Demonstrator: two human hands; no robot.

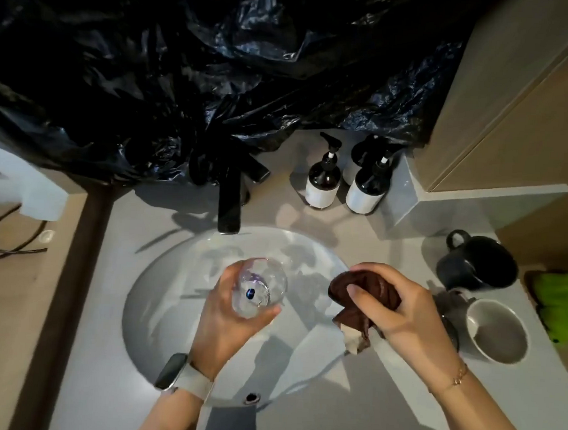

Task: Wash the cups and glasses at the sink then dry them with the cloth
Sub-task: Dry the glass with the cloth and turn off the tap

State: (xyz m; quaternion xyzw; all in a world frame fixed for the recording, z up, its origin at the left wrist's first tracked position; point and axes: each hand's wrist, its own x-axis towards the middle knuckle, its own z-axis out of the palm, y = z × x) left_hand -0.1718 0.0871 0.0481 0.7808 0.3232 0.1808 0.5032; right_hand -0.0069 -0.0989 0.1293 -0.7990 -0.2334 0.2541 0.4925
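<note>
A big black plastic sheet (pixel 191 76) hangs over the wall behind the counter (pixel 347 401). In the counter is the round pale sink (pixel 157 306), and the black tap (pixel 230 205) stands at its back edge; I see no water running. Behind on the right stand two dark pump bottles (pixel 323 180).

On the counter to the right are two cups: a black mug (pixel 479 265) and, nearer, a grey cup (pixel 498 331), both apart from the hands. I cannot tell if they are wet or dry.

Over the basin the person's left hand (pixel 233 314) grips a clear glass (pixel 260 288), fingers curled around its side. The right hand (pixel 400 308) is closed around a bunched brown cloth (pixel 364 289), just beside the glass but not touching it.

I judge the washing of this glass is finished and its drying is about to begin; the two cups perhaps wait for their turn.
</note>
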